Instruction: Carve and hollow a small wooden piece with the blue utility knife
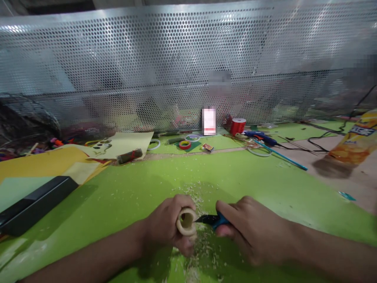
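My left hand (167, 220) is wrapped round a pale hollow wooden piece (178, 226), whose round open end faces me. In my right hand (247, 228) is a utility knife (216, 221) with a blue handle, most of which my fingers hide. Its dark blade points left, and the tip is at the right rim of the wooden piece; whether it cuts in, I cannot tell. Pale shavings (210, 255) lie scattered beneath and around both hands on the green mat (132, 196).
A long black box (38, 204) lies at left beside coloured paper (44, 161). Along the back are a phone (209, 121), red spool (238, 127), tape rolls (185, 145), a blue glue gun (260, 137) and a blue stick (282, 156). An orange packet (355, 139) stands right, before a perforated metal screen (176, 59).
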Demonstrator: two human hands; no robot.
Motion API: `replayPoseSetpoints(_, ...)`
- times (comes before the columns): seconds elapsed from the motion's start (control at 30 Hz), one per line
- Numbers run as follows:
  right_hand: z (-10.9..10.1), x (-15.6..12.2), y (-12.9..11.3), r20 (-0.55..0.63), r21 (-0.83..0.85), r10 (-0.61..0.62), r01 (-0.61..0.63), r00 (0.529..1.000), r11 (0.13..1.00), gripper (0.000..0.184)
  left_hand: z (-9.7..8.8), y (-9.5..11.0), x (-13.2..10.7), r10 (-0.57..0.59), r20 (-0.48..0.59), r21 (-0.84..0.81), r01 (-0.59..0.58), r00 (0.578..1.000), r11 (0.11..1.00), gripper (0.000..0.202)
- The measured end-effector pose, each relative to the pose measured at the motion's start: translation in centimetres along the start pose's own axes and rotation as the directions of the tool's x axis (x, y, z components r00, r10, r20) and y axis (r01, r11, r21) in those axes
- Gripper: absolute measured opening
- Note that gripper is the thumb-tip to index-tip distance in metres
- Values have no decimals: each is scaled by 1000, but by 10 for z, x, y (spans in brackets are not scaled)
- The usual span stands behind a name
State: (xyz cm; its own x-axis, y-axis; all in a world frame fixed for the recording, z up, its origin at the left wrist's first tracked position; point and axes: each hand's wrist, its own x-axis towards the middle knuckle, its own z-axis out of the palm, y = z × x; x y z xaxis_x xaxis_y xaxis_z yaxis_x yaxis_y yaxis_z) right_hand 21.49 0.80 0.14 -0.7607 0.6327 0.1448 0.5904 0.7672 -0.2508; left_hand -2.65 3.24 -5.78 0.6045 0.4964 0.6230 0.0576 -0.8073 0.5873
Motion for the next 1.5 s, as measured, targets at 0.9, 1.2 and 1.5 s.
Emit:
replayPoseSetpoints(0.9, -4, -12, 0, -3, -92, 61, -61, 998, 994, 22, -3, 20, 13, 26, -22, 477, -12, 999, 879, 28)
replayPoseSetpoints(1.2, -1, -11, 8, -37, -38, 20, -21, 999, 999, 26, -3, 15, 15, 116, -32, 368, -96, 993, 925, 31)
replayPoseSetpoints(1.5, -2, -8, -2, 42, -11, 40, -39, 998, 999, 21, -3, 16, 17, 160, -4, 282, -152, 987, 947, 35)
